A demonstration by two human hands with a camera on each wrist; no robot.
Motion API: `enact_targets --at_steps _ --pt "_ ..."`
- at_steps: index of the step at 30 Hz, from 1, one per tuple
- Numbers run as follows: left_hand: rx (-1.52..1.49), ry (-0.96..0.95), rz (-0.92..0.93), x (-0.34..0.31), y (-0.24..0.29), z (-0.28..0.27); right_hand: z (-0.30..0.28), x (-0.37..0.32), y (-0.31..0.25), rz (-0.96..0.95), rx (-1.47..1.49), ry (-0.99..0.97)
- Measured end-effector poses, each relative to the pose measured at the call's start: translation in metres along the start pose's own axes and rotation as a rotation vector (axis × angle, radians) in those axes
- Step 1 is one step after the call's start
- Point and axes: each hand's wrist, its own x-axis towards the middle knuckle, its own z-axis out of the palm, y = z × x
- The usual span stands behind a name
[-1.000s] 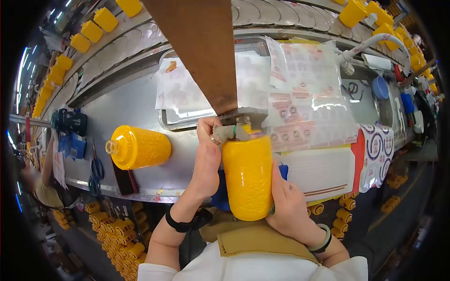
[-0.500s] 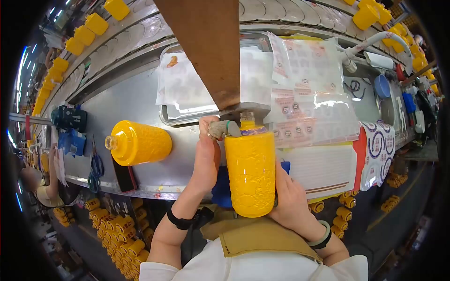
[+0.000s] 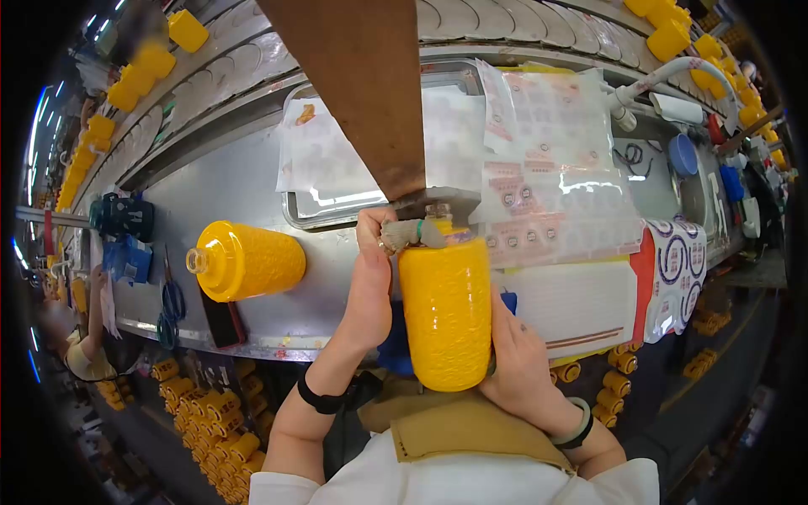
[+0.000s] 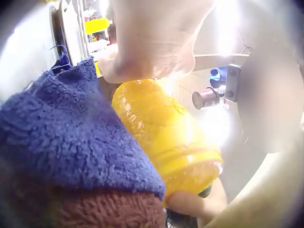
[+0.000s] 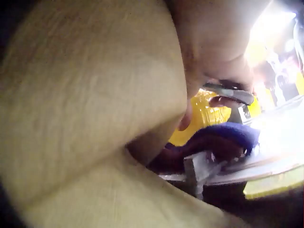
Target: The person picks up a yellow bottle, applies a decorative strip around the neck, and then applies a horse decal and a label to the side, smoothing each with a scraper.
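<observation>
My right hand (image 3: 522, 366) grips a glossy yellow glass bottle (image 3: 446, 316) low on its side, in front of my body. The bottle's clear neck points away from me, and its surface is embossed. My left hand (image 3: 370, 286) holds a short grey cloth-wrapped tool (image 3: 404, 234) with a green band, its tip at the bottle's shoulder. In the left wrist view the yellow bottle (image 4: 161, 137) lies beside a blue towel (image 4: 71, 137). The right wrist view shows the grey tool (image 5: 232, 94) over the bottle, partly hidden by fingers.
A second yellow bottle (image 3: 252, 261) lies on the metal table to the left, near a phone (image 3: 223, 324) and scissors (image 3: 172, 299). A brown beam (image 3: 362, 93) comes down over a paper-lined tray (image 3: 316, 223). Printed sheets (image 3: 555, 202) lie right; a conveyor (image 3: 488, 21) runs behind.
The held bottle shifted right and turned, then came back left, its embossed side facing differently. The grey tool stays at its shoulder. Yellow bottles on the conveyor have moved along.
</observation>
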Motion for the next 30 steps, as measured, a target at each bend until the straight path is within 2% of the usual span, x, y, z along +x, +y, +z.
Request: enact_targets --at_steps 1,3,6,7,9,11,13,14,18,20,21,23,26,27,29,30 --pt "-0.040 0.029 0.041 0.001 0.000 0.003 -0.009 0.001 -0.005 -0.006 -0.002 -0.004" --pt "-0.076 0.061 0.064 -0.001 -0.003 0.003 -0.020 -0.004 -0.016 -0.120 -0.200 -0.103" --pt "0.047 0.030 0.089 0.000 -0.007 -0.002 -0.018 -0.006 -0.018 -0.174 -0.163 -0.042" --pt "0.046 0.023 0.095 0.001 -0.008 -0.004 -0.012 -0.005 -0.014 -0.174 -0.169 -0.034" --pt "0.082 0.020 0.118 0.001 -0.010 -0.005 0.003 -0.001 -0.003 0.026 -0.013 0.074" --pt "0.049 0.029 0.115 0.003 -0.004 -0.001 -0.005 0.002 -0.004 0.003 0.016 0.001" --pt "0.018 0.047 0.084 0.000 -0.004 -0.001 -0.013 -0.002 -0.013 -0.115 -0.141 -0.028" --pt "0.025 0.040 0.092 0.001 -0.005 -0.002 -0.018 0.000 -0.021 -0.192 -0.192 0.017" --pt "-0.045 0.011 0.088 0.001 0.002 0.004 -0.004 0.001 -0.012 -0.176 -0.062 0.099" --pt "-0.041 -0.004 0.106 0.001 0.004 0.005 0.008 0.000 -0.001 -0.010 0.014 0.067" --pt "-0.060 0.010 0.087 0.002 0.004 0.005 0.002 0.003 -0.003 -0.018 0.010 0.068" --pt "-0.080 0.030 0.051 0.001 0.003 0.006 -0.013 0.002 -0.017 -0.130 -0.175 0.047" --pt "-0.001 0.042 0.083 0.001 -0.005 0.001 -0.020 0.004 -0.027 -0.231 -0.138 0.016" --pt "0.000 0.039 0.086 0.001 -0.009 -0.002 -0.012 0.003 -0.022 -0.231 -0.139 0.020" --pt "0.085 0.042 0.139 0.002 -0.012 -0.004 0.007 0.001 -0.007 -0.068 -0.073 0.175" --pt "0.085 0.041 0.145 0.002 -0.010 -0.004 0.005 0.000 -0.007 -0.072 -0.076 0.178"
